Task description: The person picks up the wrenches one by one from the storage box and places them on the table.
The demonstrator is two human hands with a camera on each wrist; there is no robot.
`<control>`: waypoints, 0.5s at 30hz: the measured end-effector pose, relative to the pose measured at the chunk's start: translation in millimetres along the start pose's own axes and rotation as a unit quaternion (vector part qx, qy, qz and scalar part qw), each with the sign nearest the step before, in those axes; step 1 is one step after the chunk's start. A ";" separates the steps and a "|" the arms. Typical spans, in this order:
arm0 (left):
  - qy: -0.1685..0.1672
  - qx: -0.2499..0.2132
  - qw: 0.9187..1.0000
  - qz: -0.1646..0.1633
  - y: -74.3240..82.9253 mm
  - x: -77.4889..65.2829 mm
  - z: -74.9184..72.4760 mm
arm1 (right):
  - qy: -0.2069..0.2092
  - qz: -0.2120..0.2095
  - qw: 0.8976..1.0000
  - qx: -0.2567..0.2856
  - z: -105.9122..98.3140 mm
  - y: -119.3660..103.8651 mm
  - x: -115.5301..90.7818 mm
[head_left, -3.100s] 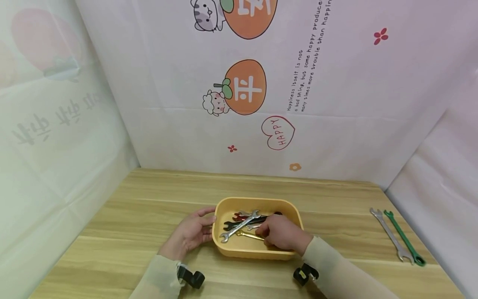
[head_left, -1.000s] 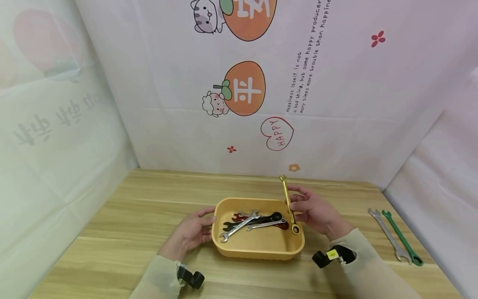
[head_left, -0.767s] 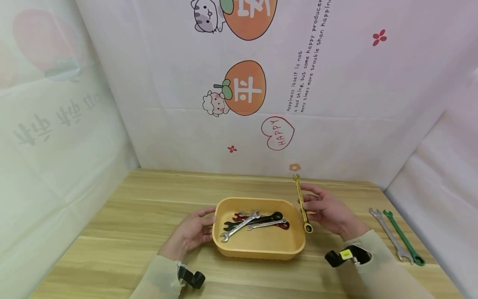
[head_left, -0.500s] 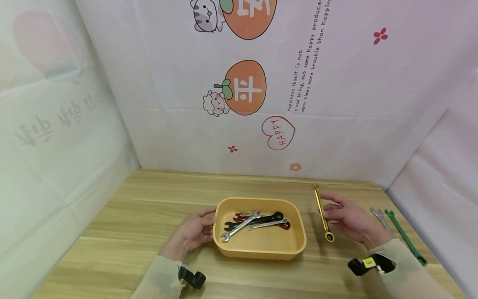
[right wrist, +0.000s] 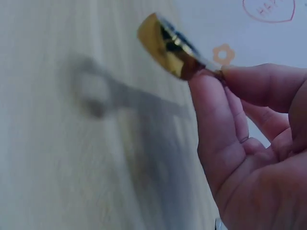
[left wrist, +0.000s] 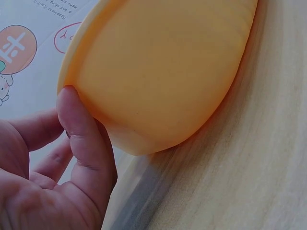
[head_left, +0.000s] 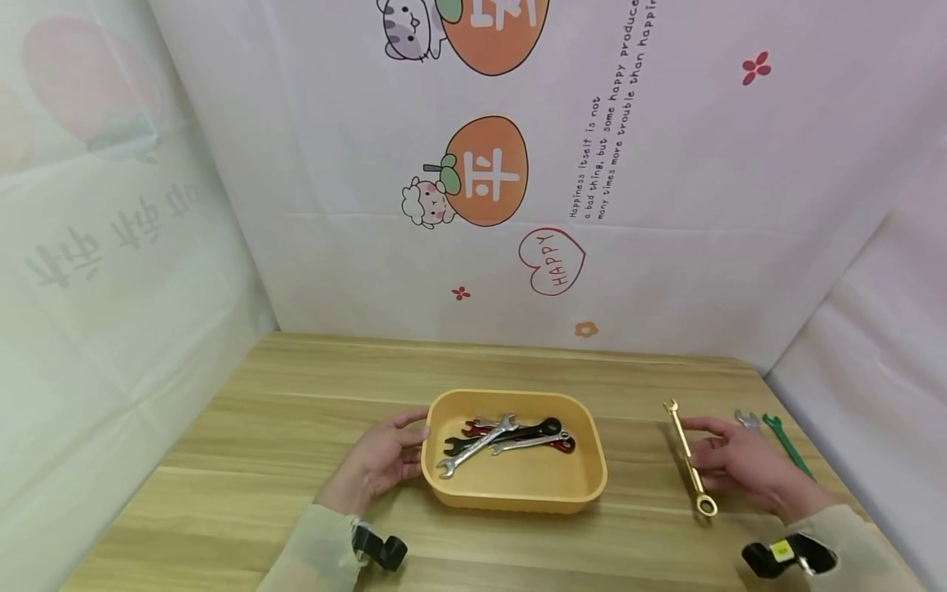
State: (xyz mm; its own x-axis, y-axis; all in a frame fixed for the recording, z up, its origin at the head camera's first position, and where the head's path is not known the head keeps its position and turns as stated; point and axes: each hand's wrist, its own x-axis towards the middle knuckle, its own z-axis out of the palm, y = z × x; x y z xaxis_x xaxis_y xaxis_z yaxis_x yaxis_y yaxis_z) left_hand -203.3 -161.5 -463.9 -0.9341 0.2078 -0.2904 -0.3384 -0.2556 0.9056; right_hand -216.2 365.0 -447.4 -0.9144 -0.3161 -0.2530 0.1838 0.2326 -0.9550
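Observation:
My right hand [head_left: 740, 464] pinches a gold combination wrench [head_left: 688, 456] between thumb and fingers, right of the yellow bin. Its ring end [right wrist: 168, 48] shows close up in the right wrist view, over the wrench's shadow on the table. My left hand [head_left: 377, 460] rests against the left outer wall of the yellow bin [head_left: 518, 497]; in the left wrist view a fingertip touches the wall [left wrist: 158, 72] near the rim. Inside the bin lie silver wrenches [head_left: 473, 448], black ones [head_left: 528, 431] and red parts [head_left: 565, 445] of wrenches, overlapping.
Past my right hand, a silver wrench [head_left: 747, 420] and a green wrench [head_left: 787, 444] lie on the wooden table [head_left: 333, 378], partly hidden by that hand. White printed sheets [head_left: 355, 271] enclose the back and both sides.
My right hand has lifted the gold wrench out of the bin and carried it rightward, lower now than half a second ago. My left hand and the bin have stayed in place.

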 end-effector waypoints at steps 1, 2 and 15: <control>0.001 0.001 1.000 0.000 0.0 0.2 0.0 | 0.009 0.007 1.000 -0.016 -1.0 2.3 -0.9; 0.001 0.001 1.000 0.000 0.0 0.3 0.1 | 0.019 0.015 0.999 -0.031 -2.0 4.2 -1.9; 0.004 -0.001 1.000 -0.003 0.1 -0.6 0.4 | 0.133 0.092 0.972 -0.168 -25.9 15.8 -14.4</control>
State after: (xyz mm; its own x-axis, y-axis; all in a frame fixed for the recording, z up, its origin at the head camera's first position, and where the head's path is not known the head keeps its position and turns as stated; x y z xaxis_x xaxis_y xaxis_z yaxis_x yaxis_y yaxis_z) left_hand -202.7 -161.4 -463.6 -0.9328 0.2026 -0.2981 -0.3442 -0.2555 0.9035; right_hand -209.4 397.1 -454.8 -0.9462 -0.0017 -0.3236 0.2662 0.5646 -0.7812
